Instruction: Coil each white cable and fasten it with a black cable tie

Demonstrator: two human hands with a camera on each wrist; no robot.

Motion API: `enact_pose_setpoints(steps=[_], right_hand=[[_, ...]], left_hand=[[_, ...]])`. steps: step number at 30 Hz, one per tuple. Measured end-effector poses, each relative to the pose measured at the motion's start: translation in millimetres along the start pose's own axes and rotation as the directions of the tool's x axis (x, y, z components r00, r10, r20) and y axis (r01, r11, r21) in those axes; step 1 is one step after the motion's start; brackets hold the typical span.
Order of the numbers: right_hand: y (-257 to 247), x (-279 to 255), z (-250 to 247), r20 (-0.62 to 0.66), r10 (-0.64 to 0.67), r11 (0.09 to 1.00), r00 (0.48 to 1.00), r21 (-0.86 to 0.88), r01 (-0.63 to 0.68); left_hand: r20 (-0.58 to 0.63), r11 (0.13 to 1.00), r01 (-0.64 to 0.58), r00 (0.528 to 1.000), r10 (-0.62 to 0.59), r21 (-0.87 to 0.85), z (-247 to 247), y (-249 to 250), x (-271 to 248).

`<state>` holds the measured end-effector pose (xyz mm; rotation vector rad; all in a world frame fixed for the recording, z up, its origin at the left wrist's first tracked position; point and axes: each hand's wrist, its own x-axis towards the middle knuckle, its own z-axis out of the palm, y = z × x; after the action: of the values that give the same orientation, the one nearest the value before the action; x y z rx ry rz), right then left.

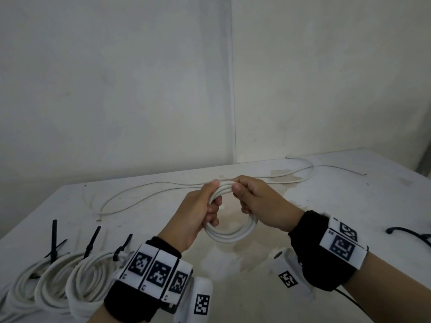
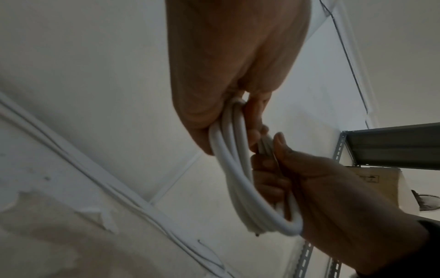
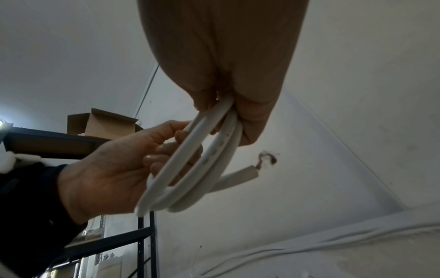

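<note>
While both hands are gripping it, the coiled white round cable (image 1: 229, 231) is hiding their fingertips. The left hand (image 1: 196, 215) and right hand (image 1: 261, 201) are hovering over the stained white table (image 1: 349, 206), near pale walls (image 1: 116, 89).

Three finished white coils lie at the lower left of the head view: first coil (image 1: 21, 285), second coil (image 1: 50, 278), third coil (image 1: 86, 280). Each carries one black cable tie, three in all: (image 1: 54, 238), (image 1: 92, 243), (image 1: 123, 248). One fourth coil (image 1: 229, 234) is held at centre by two hands, the left hand (image 1: 198, 213) and the right hand (image 1: 258, 201). Loose white cable (image 1: 163, 183) runs across the worktop (image 1: 349, 206); its count is unclear.
</note>
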<state>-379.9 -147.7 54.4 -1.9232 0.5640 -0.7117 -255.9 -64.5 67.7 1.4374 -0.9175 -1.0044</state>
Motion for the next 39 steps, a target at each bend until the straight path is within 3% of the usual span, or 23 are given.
enact_pose_setpoints(steps=[6, 12, 18, 23, 26, 29, 33, 36, 39], right_hand=[[-0.8, -8.0, -12.7, -0.027, 0.001, 1.0, 1.0, 0.003, -0.001], [10.2, -21.2, -30.9, -0.104, -0.017, 0.999, 0.994, -0.047, 0.012], [15.4, -42.5, -53.0, -0.156, 0.01, 0.998, 0.988, -0.061, -0.02], [20.5, -70.8, -81.4, -0.212, 0.103, 0.988, 0.972, -0.089, -0.124], [39.1, -88.0, -119.1, -0.3, 0.228, 0.945, 0.926, -0.163, -0.285], [66.0, -107.0, -167.5, -0.403, 0.308, 0.801, 0.862, -0.378, -0.463], [92.7, -126.8, -212.8, -0.457, 0.492, 0.472, 0.741, -0.575, -0.668], [101.7, -132.2, -222.2, -0.474, 0.593, 0.255, 0.651, -0.656, -0.71], [103.9, -131.6, -221.0, -0.486, 0.634, 0.135, 0.601, -0.696, -0.705]], left_hand=[[-0.049, 0.997, -0.02, 0.999, 0.017, -0.075, 20.0, -1.3, -0.4], [0.074, 0.995, -0.004, 0.997, 0.012, -0.102, 37.5, -6.0, 7.2], [0.065, 0.998, -0.016, 0.998, 0.019, -0.057, 72.9, -8.3, 7.2], [0.077, 0.999, 0.004, 0.997, 0.001, -0.054, 99.8, -15.3, 8.9], [0.086, 1.0, 0.008, 0.996, -0.005, -0.027, 108.3, -21.2, 12.3], [0.079, 1.0, 0.022, 0.997, -0.021, -0.016, 115.5, -25.2, 16.5], [0.072, 0.999, 0.034, 0.997, -0.034, -0.009, 123.1, -26.7, 22.4], [0.069, 0.999, 0.037, 0.997, -0.036, -0.005, 126.5, -26.6, 25.2], [0.07, 0.999, 0.031, 0.997, -0.029, -0.021, 126.1, -25.8, 26.1]])
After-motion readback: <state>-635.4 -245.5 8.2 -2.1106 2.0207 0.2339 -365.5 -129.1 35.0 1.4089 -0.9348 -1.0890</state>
